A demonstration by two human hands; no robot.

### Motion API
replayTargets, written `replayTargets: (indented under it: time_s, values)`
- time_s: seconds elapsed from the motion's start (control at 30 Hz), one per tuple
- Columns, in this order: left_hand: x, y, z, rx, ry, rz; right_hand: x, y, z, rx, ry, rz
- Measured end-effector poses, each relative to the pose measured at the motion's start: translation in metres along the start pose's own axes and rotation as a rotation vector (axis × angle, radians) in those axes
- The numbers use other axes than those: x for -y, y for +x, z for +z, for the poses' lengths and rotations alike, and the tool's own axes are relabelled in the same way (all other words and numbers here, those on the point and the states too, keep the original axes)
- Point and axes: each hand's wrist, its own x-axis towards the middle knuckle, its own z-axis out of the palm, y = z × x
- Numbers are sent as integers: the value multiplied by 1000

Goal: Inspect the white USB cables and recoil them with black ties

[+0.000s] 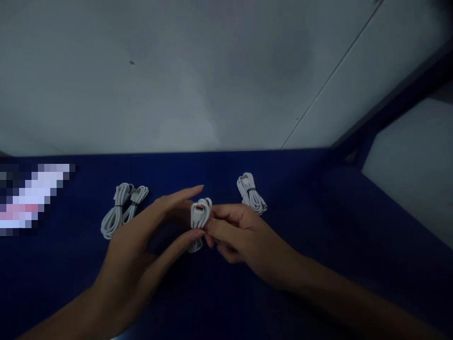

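Blue is the colour of the big table [318, 245] under my hands, dark and smooth. Behind it stands a pale grey wall [198, 80] with one thin line running slantwise across it. I can read no words or names on anything; it is too dim, and the patch at the left edge is blurred into little squares.

My left hand [141, 241] comes in from the lower left. Its fingers are spread apart, with the pointing finger stretched out over the top of the cable I hold and the thumb pressing on its lower side. My right hand [237, 233] comes in from the lower right, and its fingers are bunched together, pinching that same cable from the other side. So both hands grip it, just above the table, near the middle.

That white cable bundle [200, 215] is folded up into a short fat loop. Its long way runs up and down in my view, from near me to away from me. At the far top end I see a small plug with a bit of orange-red in it. The near end sticks out below my thumb.

On the table to the left lie two more white bundles [122, 208], side by side and touching. To the right, just beyond my right hand, lies one more white bundle [251, 193], tied round with a thin dark band.
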Motion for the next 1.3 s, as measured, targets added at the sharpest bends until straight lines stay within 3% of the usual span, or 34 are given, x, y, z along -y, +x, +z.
replayTargets:
  time_s: [0.13,0.3,0.73,0.9,1.0,1.1,1.2,1.3]
  values:
    - [-2,2,-3,3,99,80,0,-1,-2,-19,-87,-51]
    - [-2,1,-4,33,-22,-20,0,-2,-2,-27,-111,-23]
    - [-11,13,-3,167,-644,-598,2,-7,13,-135,-370,-192]
    - [-22,12,-9,170,-724,-757,1,-8,14,-121,-500,-276]
    - [-25,12,-13,190,-812,-825,-3,-5,11,-110,-669,-401]
    - [-25,13,-15,222,-891,-892,-10,1,7,-37,-880,-617]
    - [-24,14,-13,288,-877,-869,-13,1,6,7,-929,-713]
    - [-21,14,-10,263,-669,-643,-5,-5,8,-61,-767,-543]
